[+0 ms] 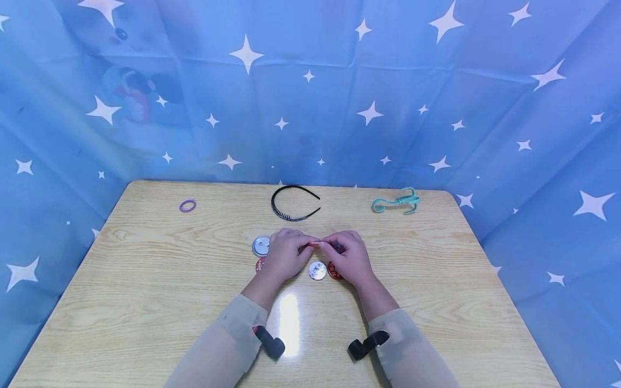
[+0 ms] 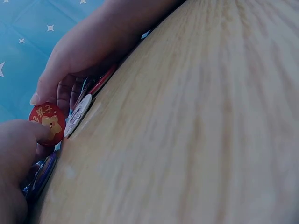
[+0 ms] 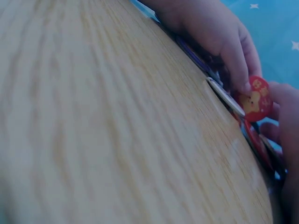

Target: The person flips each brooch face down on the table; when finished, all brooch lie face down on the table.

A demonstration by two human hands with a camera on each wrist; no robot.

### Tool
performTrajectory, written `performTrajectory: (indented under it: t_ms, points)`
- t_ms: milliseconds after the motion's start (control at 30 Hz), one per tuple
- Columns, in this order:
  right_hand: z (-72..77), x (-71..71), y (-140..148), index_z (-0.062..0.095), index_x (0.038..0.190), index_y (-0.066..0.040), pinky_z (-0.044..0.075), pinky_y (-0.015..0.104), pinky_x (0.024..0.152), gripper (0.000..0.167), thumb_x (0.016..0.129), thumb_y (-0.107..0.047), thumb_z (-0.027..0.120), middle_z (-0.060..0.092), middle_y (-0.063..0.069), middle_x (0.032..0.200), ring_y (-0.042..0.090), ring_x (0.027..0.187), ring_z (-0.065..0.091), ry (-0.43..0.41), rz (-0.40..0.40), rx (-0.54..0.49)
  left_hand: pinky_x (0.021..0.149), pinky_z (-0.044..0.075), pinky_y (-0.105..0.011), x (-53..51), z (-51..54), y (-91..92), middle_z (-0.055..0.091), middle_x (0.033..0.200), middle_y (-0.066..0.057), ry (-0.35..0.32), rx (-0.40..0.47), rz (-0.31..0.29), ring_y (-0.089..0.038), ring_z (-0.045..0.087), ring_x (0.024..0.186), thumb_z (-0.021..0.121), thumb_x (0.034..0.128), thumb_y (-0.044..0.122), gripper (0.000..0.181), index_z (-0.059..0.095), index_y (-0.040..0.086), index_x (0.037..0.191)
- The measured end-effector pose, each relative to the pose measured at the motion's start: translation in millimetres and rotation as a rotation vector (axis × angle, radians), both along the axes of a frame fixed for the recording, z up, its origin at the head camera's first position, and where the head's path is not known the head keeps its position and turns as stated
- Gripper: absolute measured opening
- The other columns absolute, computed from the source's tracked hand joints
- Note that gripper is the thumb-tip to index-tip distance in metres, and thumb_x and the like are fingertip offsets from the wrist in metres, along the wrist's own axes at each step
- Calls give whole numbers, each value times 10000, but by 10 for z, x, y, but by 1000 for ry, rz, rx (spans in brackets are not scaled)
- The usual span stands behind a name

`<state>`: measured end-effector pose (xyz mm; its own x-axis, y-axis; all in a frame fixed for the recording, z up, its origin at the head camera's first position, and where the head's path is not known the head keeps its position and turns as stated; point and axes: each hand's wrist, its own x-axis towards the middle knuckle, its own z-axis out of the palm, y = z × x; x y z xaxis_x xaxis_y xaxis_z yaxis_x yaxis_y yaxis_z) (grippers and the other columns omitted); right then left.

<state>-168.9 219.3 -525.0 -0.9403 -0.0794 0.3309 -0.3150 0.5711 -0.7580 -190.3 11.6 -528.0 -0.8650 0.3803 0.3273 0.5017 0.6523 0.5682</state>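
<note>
Both hands meet over the middle of the table at a round red pin badge (image 2: 52, 122) with a yellow star figure and yellow characters. My left hand (image 1: 289, 256) pinches one side of it between thumb and fingers, and my right hand (image 1: 350, 257) pinches the other. The badge stands tilted up, edge-on in the head view. Just in front of it a white printed badge (image 1: 317, 270) lies flat. Another red badge (image 1: 334, 271) lies partly under the right hand. By the left hand are a silver badge back (image 1: 261, 246) and a partly hidden red badge (image 1: 260, 264).
Toward the back edge of the wooden table (image 1: 160, 302) lie a purple ring (image 1: 187, 206), a black toothed headband (image 1: 287, 217) and a teal hooked object (image 1: 397, 201). A blue star-printed curtain (image 1: 310, 97) hangs behind.
</note>
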Motion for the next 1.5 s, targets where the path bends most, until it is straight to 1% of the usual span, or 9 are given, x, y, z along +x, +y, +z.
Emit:
performTrajectory:
  t_ms: [233,367,533,667,800,967,1067,1233,1500]
  points:
    - [-13,-2,-1,815,977,-165,460,423,883,85,943,-242,828,737,-59,923,213,1051,576,12,-5,-4,1086,398,-505,2,-8,2,768,1111,87,-20,-28,8,-211,607,1180,747,1003,362,174,830,309,1147]
    - [-29,-6,8,810,987,-166,461,423,888,89,939,-238,830,728,-57,922,214,1054,570,4,-4,0,1099,383,-499,6,-4,3,758,1124,97,-46,-43,11,-201,593,1202,751,999,408,208,818,320,1174]
    - [-26,-5,13,810,1004,-157,449,446,928,131,917,-242,859,741,-61,947,221,1089,565,-10,8,4,1107,370,-496,3,11,4,743,1165,99,-78,-61,6,-204,577,1225,769,970,461,270,806,313,1193]
    - [-16,4,16,811,1015,-147,442,464,967,172,890,-242,882,759,-62,983,233,1124,568,0,17,19,1109,361,-484,2,17,5,724,1196,104,-98,-84,7,-198,562,1234,778,954,487,318,792,309,1218]
    - [-11,13,16,810,1017,-146,437,483,983,189,868,-228,893,771,-53,998,246,1139,571,14,26,36,1115,357,-483,3,15,7,714,1208,96,-100,-87,7,-201,559,1236,794,939,477,331,788,300,1219]
    - [-8,11,16,815,1015,-167,435,483,993,185,867,-241,898,775,-53,1008,236,1147,565,2,37,44,1129,351,-489,0,20,6,710,1224,77,-101,-93,8,-214,559,1249,814,927,461,340,786,290,1220]
    - [-16,7,22,817,1010,-183,432,473,1005,179,862,-235,902,770,-59,1009,230,1156,563,-2,36,56,1132,349,-493,2,29,5,705,1232,71,-107,-102,8,-220,554,1264,812,928,467,350,784,289,1228]
    - [-25,5,28,819,1000,-177,427,484,1016,183,846,-224,906,764,-67,1002,245,1155,571,13,38,92,1121,358,-491,3,33,6,698,1244,68,-116,-121,9,-219,550,1266,805,930,483,369,781,287,1243]
    - [-14,9,21,821,1005,-180,426,503,1041,187,857,-260,903,767,-52,1027,250,1163,576,1,29,138,1121,368,-495,-1,13,8,695,1247,54,-94,-129,9,-225,554,1268,805,928,491,383,781,280,1247]
